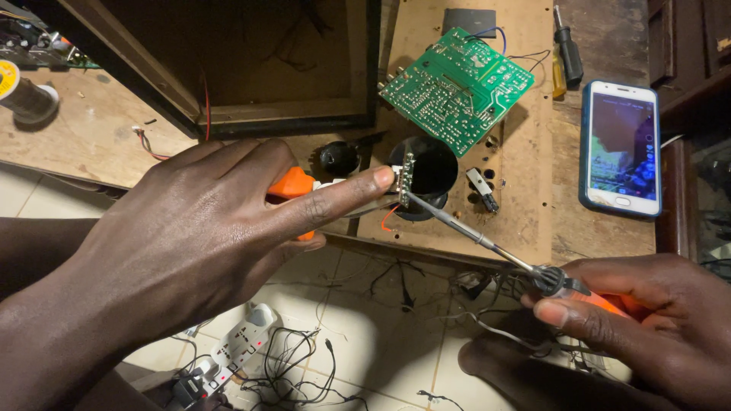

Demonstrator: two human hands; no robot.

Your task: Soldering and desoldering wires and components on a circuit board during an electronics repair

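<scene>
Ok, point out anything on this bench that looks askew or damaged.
The green circuit board lies tilted, solder side up, wires trailing off its top edge. The wooden bench top is scuffed and pocked with holes. Below, loose cables tangle around a white power strip on the tiled floor.

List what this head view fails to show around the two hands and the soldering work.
- Orange-handled tool: mostly covered by the left hand; its kind is unclear.
- Small board: seen edge-on, so the joint under the soldering iron tip is too small to make out.
- Right hand: cut off by the frame's lower right edge.
- Solder spool: cut by the left edge.
</scene>
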